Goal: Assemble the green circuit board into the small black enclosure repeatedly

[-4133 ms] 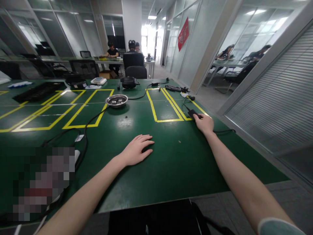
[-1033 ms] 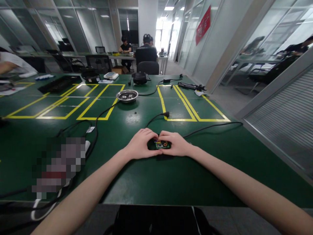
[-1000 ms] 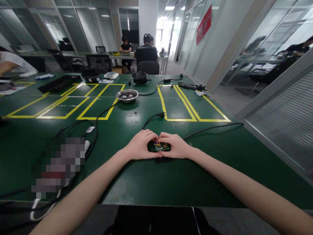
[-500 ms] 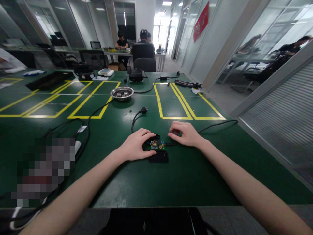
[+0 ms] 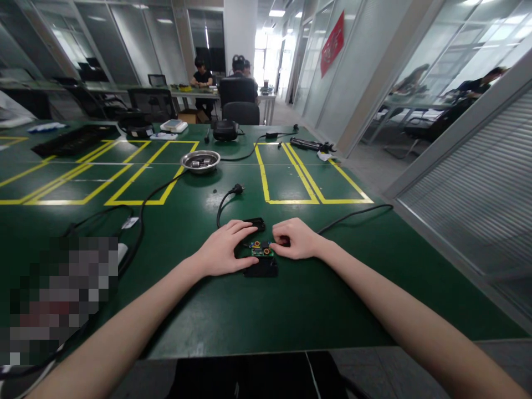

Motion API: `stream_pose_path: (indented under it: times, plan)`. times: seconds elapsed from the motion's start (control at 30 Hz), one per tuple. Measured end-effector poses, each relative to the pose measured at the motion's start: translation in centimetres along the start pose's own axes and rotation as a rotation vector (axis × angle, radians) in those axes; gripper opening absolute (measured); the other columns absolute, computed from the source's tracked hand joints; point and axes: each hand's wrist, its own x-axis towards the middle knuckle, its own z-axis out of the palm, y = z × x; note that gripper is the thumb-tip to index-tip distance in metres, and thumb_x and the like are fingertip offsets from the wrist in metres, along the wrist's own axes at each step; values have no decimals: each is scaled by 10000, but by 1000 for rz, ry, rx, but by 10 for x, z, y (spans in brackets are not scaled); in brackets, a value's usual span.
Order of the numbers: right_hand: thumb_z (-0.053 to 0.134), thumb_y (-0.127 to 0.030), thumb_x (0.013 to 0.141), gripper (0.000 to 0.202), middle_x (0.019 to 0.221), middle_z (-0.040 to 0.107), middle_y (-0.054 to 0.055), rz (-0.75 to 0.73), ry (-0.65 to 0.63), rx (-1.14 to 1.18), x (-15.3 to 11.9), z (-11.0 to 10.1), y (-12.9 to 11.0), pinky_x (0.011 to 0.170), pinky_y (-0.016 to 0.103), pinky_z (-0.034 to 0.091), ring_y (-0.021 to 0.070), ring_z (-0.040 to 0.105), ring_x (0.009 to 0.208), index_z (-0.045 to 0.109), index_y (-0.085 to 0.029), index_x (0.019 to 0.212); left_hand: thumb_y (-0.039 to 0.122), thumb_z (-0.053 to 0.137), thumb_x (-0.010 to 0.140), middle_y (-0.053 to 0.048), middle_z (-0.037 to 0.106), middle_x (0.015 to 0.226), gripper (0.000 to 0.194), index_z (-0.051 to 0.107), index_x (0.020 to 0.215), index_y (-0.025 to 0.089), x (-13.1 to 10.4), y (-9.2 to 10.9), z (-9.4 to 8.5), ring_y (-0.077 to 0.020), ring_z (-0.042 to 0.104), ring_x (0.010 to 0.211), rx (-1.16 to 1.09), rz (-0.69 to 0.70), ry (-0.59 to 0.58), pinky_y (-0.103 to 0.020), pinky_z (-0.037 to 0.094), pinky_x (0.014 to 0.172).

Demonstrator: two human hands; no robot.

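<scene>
A small green circuit board with copper-wound coils lies on the table between two black plastic case halves. My left hand spreads around its left end. Its fingers reach the far case half, and its thumb reaches the edge of the near case half. My right hand is at the board's right end, fingers curled, thumb tip at the edge. What lies between those fingertips is hidden. A black cable runs out to the right behind this hand.
A black plug on a cord lies beyond my left hand. A metal bowl holds small metal parts. A blurred-out object and cables lie left. Yellow tape marks the green table. Several people sit farther back.
My right hand has moved left and closed in on the board's right end, covering the cable there. My left hand keeps its spread around the board. The view has shifted slightly.
</scene>
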Motion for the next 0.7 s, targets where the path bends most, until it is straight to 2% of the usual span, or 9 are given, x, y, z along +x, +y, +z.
stream_pose_path:
  times: [0.13, 0.23, 0.37, 0.5, 0.7]
  plan:
    - [656, -224, 742, 213, 661, 547, -26, -2, -51, 9, -1, 1, -7, 584, 256, 305, 126, 468, 595, 462, -218, 655, 474, 757, 870, -134, 622, 1452, 651, 567, 1448, 242, -1, -3, -1, -326, 563, 1350, -53, 33, 20, -516, 479, 1154]
    - [642, -204, 809, 154, 690, 585, -12, 13, -22, -54, -1, 5, -6, 598, 256, 321, 140, 512, 626, 521, -213, 714, 467, 754, 873, -130, 623, 1448, 653, 555, 1456, 248, 0, -4, -2, -319, 575, 1339, -77, 43, 20, -509, 490, 1143]
    - [607, -226, 939, 115, 793, 665, 32, -35, 90, -122, 1, 15, 0, 667, 268, 383, 173, 610, 739, 595, -205, 826, 388, 724, 893, -141, 639, 1422, 597, 559, 1442, 221, 2, -6, -1, -311, 593, 1320, -71, 36, 25, -495, 497, 1133]
    - [615, -247, 973, 118, 836, 689, 43, -22, 157, -167, 4, 21, 3, 681, 273, 402, 183, 636, 788, 616, -208, 862, 289, 657, 906, -131, 674, 1367, 509, 586, 1404, 214, 4, -9, 0, -296, 632, 1262, -61, 37, 60, -476, 514, 1115]
    - [616, -246, 983, 111, 851, 692, 40, 2, 173, -140, 4, 20, 1, 675, 271, 406, 181, 643, 788, 619, -209, 879, 399, 651, 943, -109, 696, 1339, 456, 614, 1366, 230, 8, -17, -1, -276, 664, 1235, -105, 40, 63, -432, 542, 1085]
